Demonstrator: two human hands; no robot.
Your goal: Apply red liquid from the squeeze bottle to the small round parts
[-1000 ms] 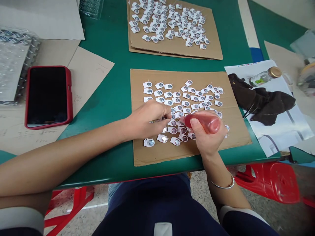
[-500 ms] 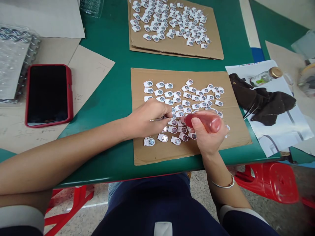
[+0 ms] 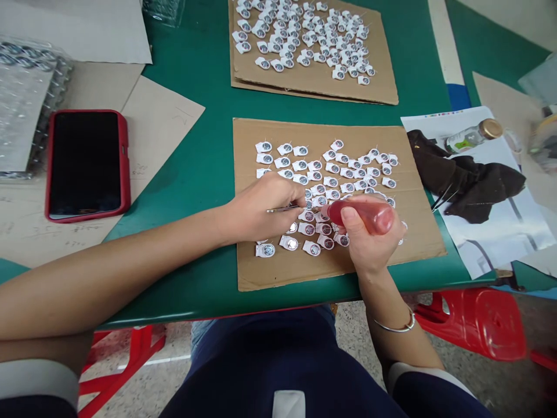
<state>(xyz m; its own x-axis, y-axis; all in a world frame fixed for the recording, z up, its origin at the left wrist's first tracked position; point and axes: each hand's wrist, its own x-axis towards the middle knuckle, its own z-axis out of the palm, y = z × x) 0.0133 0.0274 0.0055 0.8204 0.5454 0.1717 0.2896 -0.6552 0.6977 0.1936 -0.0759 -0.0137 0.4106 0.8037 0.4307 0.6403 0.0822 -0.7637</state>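
Observation:
My right hand (image 3: 372, 244) is closed around a red translucent squeeze bottle (image 3: 363, 216), tilted with its nozzle pointing left and down. The nozzle end is among small white tags with round silvery centres (image 3: 312, 248), spread in rough rows over a cardboard sheet (image 3: 261, 276). Just left of the nozzle, my left hand (image 3: 265, 209) is closed, pinching a slim metal tool that looks like tweezers (image 3: 278, 209). Its working tip is hidden by the fingers, so I cannot see whether it touches a tag. Both hands are low over the middle of the sheet.
Behind lies a second cardboard sheet (image 3: 313, 96) full of similar tags. A red-cased phone (image 3: 87, 165) is at left beside bubble wrap (image 3: 26, 110). At right, a dark cloth (image 3: 474, 186), another pair of tweezers (image 3: 442, 199) and a glass jar (image 3: 472, 136) rest on printed paper.
Both hands keep almost the same pose, with the bottle and tweezers still held. The whole view has shifted very slightly.

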